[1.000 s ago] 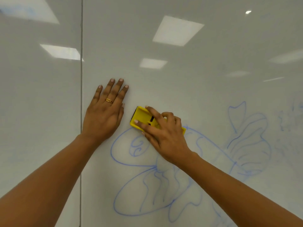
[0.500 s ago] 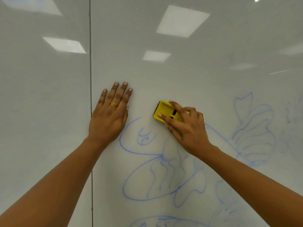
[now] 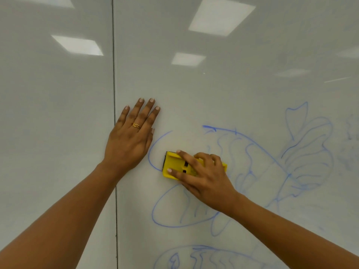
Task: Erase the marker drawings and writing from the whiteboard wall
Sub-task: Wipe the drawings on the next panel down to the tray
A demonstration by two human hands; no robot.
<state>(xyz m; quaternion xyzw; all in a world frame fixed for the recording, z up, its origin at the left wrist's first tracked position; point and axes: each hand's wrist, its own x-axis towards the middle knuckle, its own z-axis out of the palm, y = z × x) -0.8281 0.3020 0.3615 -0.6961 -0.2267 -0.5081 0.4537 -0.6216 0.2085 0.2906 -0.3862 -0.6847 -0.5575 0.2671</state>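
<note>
A glossy whiteboard wall (image 3: 213, 98) fills the view. A blue marker drawing of a fish (image 3: 303, 152) spreads over its lower right, with the head outline partly wiped away. My right hand (image 3: 206, 177) grips a yellow eraser (image 3: 172, 166) and presses it flat on the board over the left part of the fish. My left hand (image 3: 130, 138), wearing a gold ring, rests flat on the board just left of the drawing, fingers straight and pointing up. A second blue drawing (image 3: 200, 257) shows at the bottom edge.
A dark vertical seam (image 3: 114, 133) between two board panels runs just left of my left hand. Faint smeared blue marks (image 3: 351, 131) sit at the far right edge. Ceiling lights reflect in the upper board.
My right hand has slid the eraser down and to the left; the small curl inside the fish head is gone. My left hand stays flat in place.
</note>
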